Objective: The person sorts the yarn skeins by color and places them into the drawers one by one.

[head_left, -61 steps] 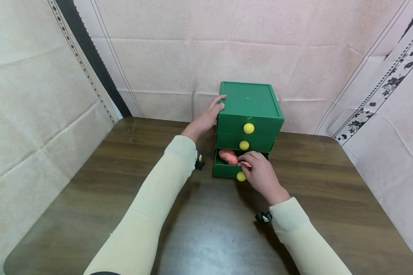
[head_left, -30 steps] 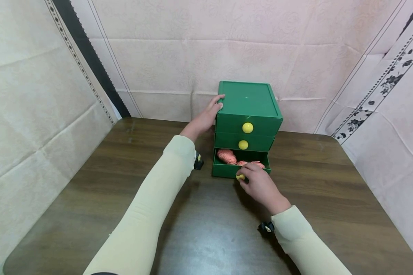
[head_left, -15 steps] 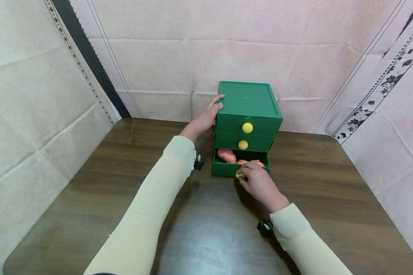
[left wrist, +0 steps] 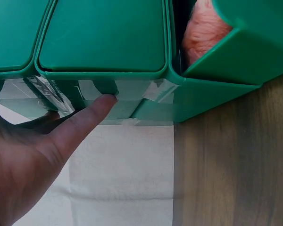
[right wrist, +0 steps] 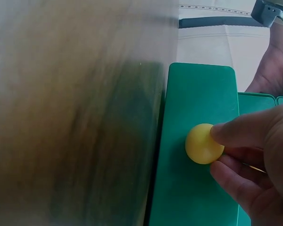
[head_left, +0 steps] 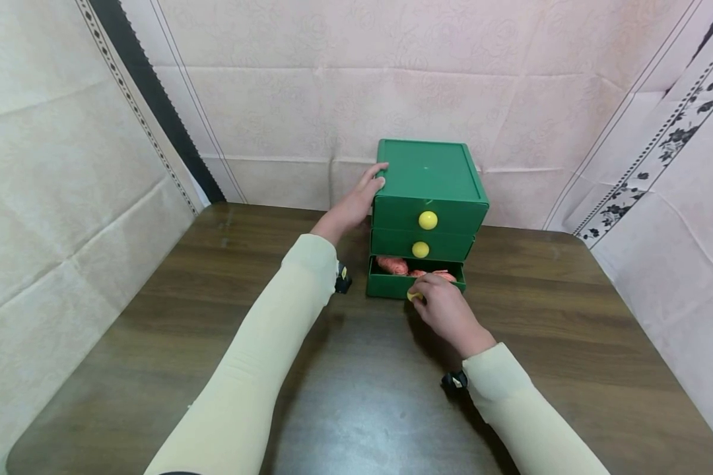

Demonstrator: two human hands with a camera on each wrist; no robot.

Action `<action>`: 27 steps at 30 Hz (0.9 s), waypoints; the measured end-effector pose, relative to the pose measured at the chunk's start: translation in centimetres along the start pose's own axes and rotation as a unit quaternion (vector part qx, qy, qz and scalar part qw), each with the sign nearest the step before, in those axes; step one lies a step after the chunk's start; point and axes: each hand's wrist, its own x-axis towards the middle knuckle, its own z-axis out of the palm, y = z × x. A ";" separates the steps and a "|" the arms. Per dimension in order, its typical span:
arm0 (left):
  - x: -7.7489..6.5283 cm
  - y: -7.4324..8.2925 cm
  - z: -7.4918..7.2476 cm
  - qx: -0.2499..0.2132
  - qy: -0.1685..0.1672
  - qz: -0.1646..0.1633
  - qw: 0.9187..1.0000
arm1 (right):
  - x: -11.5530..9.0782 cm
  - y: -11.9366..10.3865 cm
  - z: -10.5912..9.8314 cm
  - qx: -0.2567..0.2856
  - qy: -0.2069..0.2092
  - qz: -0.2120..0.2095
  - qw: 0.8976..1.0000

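On a dark wooden table (head_left: 154,316) walled by pale cloth (head_left: 309,105), right hand (head_left: 448,313) pinches the knob (head_left: 414,296) — left hand (head_left: 356,201) flat.

Two bare hands, left hand (head_left: 352,206) and right hand (head_left: 445,313), no rings or gloves. Long, snug, pale cream sleeves (head_left: 261,349) down to the wrists. Small black gadget (head_left: 342,278) with a yellowish mark strapped under each wrist.
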 end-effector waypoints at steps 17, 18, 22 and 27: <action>2.1 -2.7 0.0 -0.011 0.018 0.010 1.000 | 1.5 0.7 0.3 0.002 0.002 0.014 1.000; 2.1 -2.7 0.0 -0.011 0.019 0.012 1.000 | 1.5 0.7 0.3 0.003 0.001 0.017 1.000; 2.1 -2.7 0.0 -0.018 0.018 0.010 1.000 | 1.8 0.9 0.4 0.007 -0.001 0.027 1.000; 2.0 -2.6 -0.2 -0.015 0.013 0.004 1.000 | 2.2 1.2 0.6 0.010 -0.001 0.038 0.999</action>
